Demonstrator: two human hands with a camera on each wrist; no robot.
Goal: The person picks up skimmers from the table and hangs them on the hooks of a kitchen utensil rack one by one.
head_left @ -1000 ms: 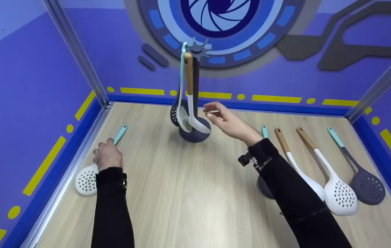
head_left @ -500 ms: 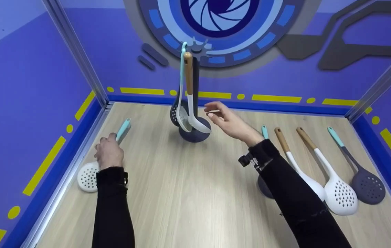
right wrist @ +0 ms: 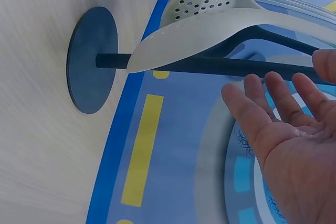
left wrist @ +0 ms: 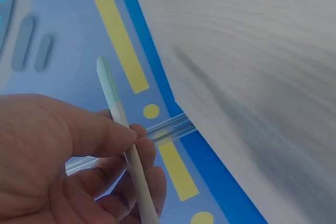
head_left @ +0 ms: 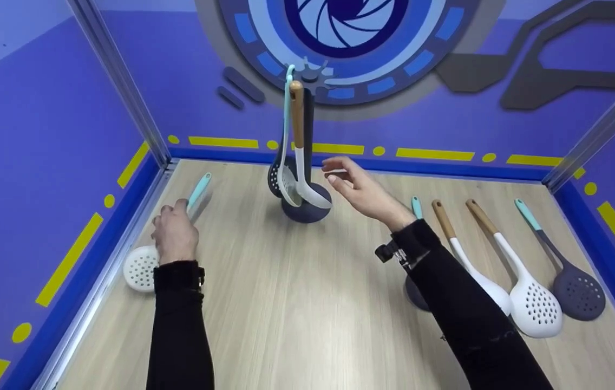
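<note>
My left hand (head_left: 175, 233) pinches a white skimmer (head_left: 139, 269) with a teal handle at the table's left side. In the left wrist view, thumb and fingers hold its thin white shaft (left wrist: 137, 174), and its shadow falls on the table apart from it. At the back centre stands a dark utensil stand (head_left: 307, 214). On it hang a wooden-handled white spoon or ladle (head_left: 298, 119), a teal-handled white slotted spoon (head_left: 287, 119) and a dark slotted utensil (head_left: 273, 181). My right hand (head_left: 361, 189) hovers just right of the stand, fingers loosely bent, holding nothing.
Right of the stand lie a teal-handled dark utensil (head_left: 416, 207) partly under my sleeve, a wooden-handled white utensil (head_left: 462, 257), a wooden-handled white skimmer (head_left: 537, 311) and a dark skimmer (head_left: 580, 292). Blue walls (head_left: 26, 162) enclose the wooden table (head_left: 286, 303).
My left hand has raised the skimmer and shifted it slightly away and to the right; its handle tip now sits farther from its shadow. The right hand has barely moved.
</note>
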